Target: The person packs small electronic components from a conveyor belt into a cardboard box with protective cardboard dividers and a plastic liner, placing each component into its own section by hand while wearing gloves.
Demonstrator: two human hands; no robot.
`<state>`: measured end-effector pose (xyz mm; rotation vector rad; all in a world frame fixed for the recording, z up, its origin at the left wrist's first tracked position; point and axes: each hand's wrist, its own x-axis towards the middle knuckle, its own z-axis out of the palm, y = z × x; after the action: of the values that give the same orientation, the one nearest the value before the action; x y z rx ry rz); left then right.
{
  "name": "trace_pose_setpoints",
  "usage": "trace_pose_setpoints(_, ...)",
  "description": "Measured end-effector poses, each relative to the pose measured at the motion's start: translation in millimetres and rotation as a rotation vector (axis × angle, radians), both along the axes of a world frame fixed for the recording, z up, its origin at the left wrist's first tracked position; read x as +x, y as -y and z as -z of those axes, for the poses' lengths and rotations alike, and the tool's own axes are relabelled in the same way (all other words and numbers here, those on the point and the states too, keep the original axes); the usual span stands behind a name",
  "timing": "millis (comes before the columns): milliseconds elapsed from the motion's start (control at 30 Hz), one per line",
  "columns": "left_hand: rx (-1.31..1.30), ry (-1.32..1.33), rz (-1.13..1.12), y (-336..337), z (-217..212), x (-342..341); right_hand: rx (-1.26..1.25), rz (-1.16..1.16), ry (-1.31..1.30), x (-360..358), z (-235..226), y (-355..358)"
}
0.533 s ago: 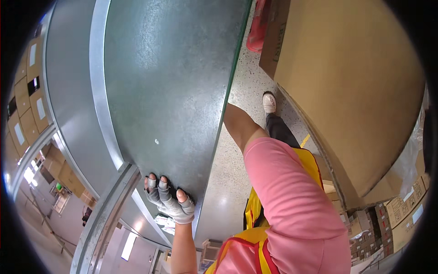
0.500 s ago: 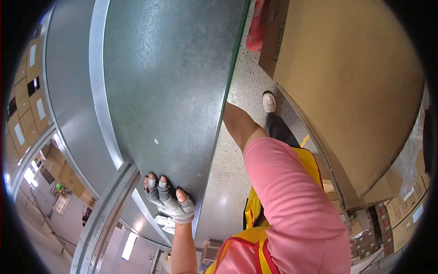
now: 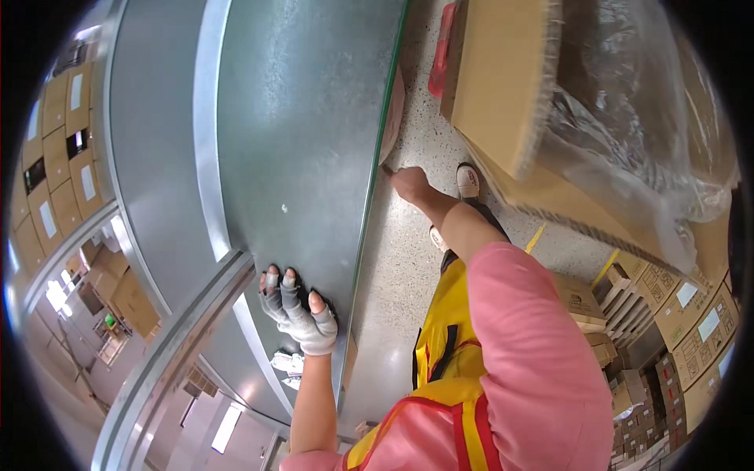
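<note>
My left hand (image 3: pixel 302 318), in a grey and white fingerless glove, rests palm down on the dull green-grey tabletop (image 3: pixel 314 118), its fingers stretched out. A small crumpled white piece (image 3: pixel 289 367) lies beside its wrist. Down past the table's right edge, my bare right hand (image 3: pixel 412 185) is closed, with its fingertips at the lower end of a pale pink, rounded thing (image 3: pixel 394 114). Most of that thing is hidden beneath the tabletop, and its kind cannot be made out.
At the right stands a large open cardboard box (image 3: pixel 503 86) with a clear plastic liner (image 3: pixel 628 133). A red object (image 3: pixel 442 55) is beyond it on the speckled floor (image 3: pixel 393 259). Metal framing (image 3: pixel 181 345) rises at the left. Stacked cartons (image 3: pixel 703 337) stand at the lower right.
My right hand has come out from under the table's edge, and the pale pink thing now shows there. The view has shifted, baring the box's plastic liner. My left hand stays on the tabletop.
</note>
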<state>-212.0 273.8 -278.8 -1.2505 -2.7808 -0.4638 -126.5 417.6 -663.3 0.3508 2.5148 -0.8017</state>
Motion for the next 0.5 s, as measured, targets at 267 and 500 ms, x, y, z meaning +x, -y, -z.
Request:
trace_pose_setpoints(267,0.026,-0.17,0.005,11,-10,2,-0.422,1.242,-0.103,74,-145,-35)
trace_pose_setpoints(500,-0.082,-0.181,-0.063,8,-13,9,-0.542,1.469,0.009,194,-181,-55)
